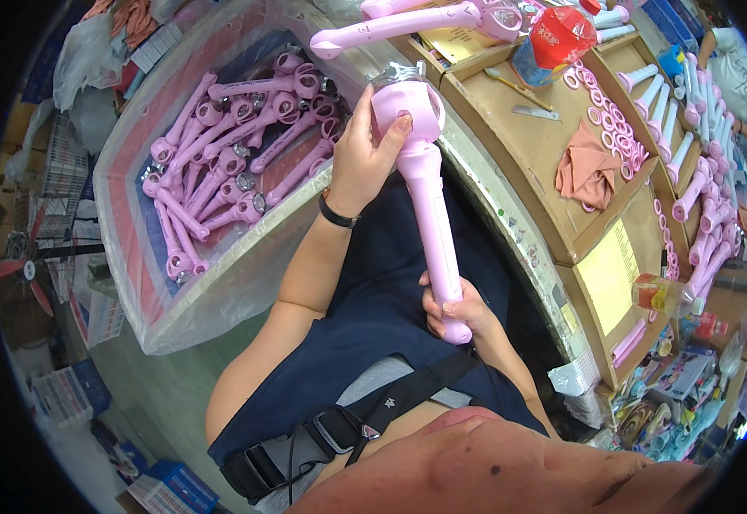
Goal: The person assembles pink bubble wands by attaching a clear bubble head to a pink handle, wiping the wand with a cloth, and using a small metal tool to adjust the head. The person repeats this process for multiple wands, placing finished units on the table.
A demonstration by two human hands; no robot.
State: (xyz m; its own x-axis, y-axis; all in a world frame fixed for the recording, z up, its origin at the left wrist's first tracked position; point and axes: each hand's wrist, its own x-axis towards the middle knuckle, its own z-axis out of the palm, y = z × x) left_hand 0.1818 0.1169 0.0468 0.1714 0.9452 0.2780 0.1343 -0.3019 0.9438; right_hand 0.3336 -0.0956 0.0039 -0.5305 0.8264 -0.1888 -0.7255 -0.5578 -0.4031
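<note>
Across the front of my body I hold a pink plastic toy wand [432, 214] with a long handle and a thick round head. My left hand [362, 154] wraps the head, thumb laid on its front. Shiny clear or silvery parts stick out past the head's far end. Lower down, the fingers of my right hand [466, 310] close round the handle's butt end. Just beyond the held wand, another pink wand [408, 27] lies on the table's edge.
At the left, a large plastic-lined bin [146, 300] holds many similar wands. Right of me, a cardboard tray [510, 141] carries pink rings, a salmon cloth [592, 167] and a brush. A red-labelled bottle [553, 43] lies there. More pink parts [712, 214] pile up farther right.
</note>
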